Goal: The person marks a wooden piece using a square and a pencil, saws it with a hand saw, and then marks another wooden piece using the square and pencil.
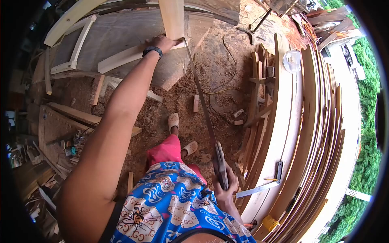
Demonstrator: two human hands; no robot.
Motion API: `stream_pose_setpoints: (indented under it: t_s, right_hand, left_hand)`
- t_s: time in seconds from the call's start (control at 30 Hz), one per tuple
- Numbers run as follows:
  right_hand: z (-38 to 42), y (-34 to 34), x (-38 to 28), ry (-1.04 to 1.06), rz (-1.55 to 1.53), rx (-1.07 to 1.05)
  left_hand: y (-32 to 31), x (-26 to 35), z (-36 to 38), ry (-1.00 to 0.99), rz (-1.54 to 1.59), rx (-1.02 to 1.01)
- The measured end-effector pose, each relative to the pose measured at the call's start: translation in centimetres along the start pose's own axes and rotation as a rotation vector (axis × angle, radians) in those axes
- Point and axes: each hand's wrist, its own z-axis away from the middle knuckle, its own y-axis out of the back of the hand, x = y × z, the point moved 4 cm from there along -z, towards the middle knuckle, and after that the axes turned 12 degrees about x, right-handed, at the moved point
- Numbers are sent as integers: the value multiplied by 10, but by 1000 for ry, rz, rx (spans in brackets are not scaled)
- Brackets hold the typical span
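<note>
Sawdust covers the floor (pixel 210 81) of this open workshop, with greenery showing past the edge on the right. The person stands with the left hand (pixel 162 41) stretched out, pressing flat against an upright pale plank (pixel 172 18) where it meets a slanted board (pixel 121 58) on the big slab desk (pixel 121 28); the fingers are spread on the wood, apparently to steady it. The right hand (pixel 223 190) is closed around the handle of a long handsaw (pixel 202 101), held low by the hip, and the blade runs up to the foot of the plank, its tip just beside the left hand, so the two hands work the same spot from opposite ends.

A black wristband (pixel 152 50) sits on the left wrist. To the right, a tall stack of curved boards (pixel 308 141) crowds in close, carrying a steel square (pixel 263 184) and a clear plastic bag (pixel 291 60). A cable (pixel 227 87) loops over the sawdust, and offcuts lie near the sandalled feet (pixel 180 133).
</note>
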Motion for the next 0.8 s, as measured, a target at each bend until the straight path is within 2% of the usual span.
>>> stream_pose_setpoints:
  t_s: [0.07, 0.1, 0.13, 0.17, 0.23, 0.3, 0.4, 0.47, 0.5, 0.57, 0.67, 0.77, 0.8]
  right_hand:
    - [-41, -34, -4, 91, 27, -40]
    - [-71, -61, 11, 294, 33, -2]
    - [-99, -89, 3, 207, 27, -14]
    - [-129, -116, -4, 273, 8, 21]
    - [-173, -150, -34, 226, 75, 8]
    - [-185, -165, -33, 212, 4, -4]
    - [-148, -133, -6, 267, -36, 31]
    - [-88, -79, 12, 98, -3, -52]
    - [-58, -54, 15, 43, -14, -46]
    - [-17, -16, 15, 158, 8, -18]
    - [-6, -11, 10, 155, 3, 20]
    - [-78, -72, 27, 203, -64, 26]
    - [-112, -101, 11, 203, -35, 16]
  left_hand:
    - [-2, -3, -3, 1, 15, 11]
    - [-3, -7, -2, 6, 17, 7]
    - [-2, -8, 0, 0, 49, 11]
    - [-1, -7, 0, -8, 81, 20]
    - [-7, -9, -3, -11, 112, 42]
    - [12, 0, 12, 15, 196, 28]
    - [23, 8, 20, -35, 162, -14]
    - [17, 10, 15, -121, 44, -13]
    - [19, 11, 16, -119, 46, -13]
    - [26, 10, 20, 0, 111, -6]
    - [20, 9, 17, 17, 55, -17]
    - [-11, -6, -8, -9, 99, 14]
    - [-11, -8, -7, -30, 133, 58]
